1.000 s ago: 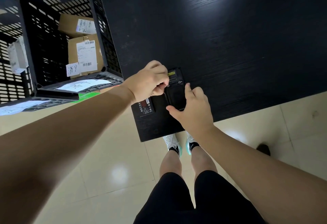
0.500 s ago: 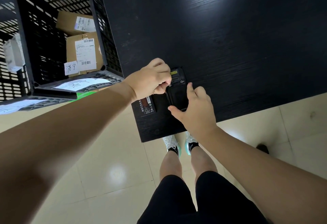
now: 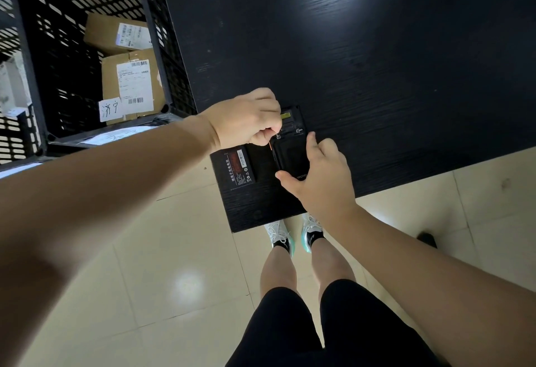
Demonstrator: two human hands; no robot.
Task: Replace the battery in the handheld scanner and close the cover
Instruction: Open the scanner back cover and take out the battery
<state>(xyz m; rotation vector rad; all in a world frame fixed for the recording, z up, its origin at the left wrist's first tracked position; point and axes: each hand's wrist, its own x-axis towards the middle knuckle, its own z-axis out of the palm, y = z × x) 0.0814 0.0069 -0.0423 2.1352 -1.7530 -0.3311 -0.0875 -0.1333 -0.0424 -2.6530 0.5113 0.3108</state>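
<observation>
A black handheld scanner [image 3: 291, 157] lies back-up near the corner of the black table [image 3: 377, 62]. My right hand [image 3: 322, 181] grips its lower end, thumb on the left edge and fingers over the right side. My left hand [image 3: 243, 120] is closed at the scanner's upper left edge, fingertips pinched on something small; a thin orange strip [image 3: 270, 146] shows just below them. I cannot tell whether the back cover is on. A flat black battery [image 3: 240, 168] with a red label lies loose on the table to the left of the scanner.
A black slatted crate [image 3: 171, 47] stands against the table's left side and holds cardboard parcels [image 3: 130, 85] with shipping labels. The table's corner and front edge are close to the scanner. Below are my legs, my shoes and a tiled floor.
My left hand has drawn slightly back from the scanner's edge, and the orange strip now shows under its fingertips. The right hand stays on the scanner. The battery has not moved.
</observation>
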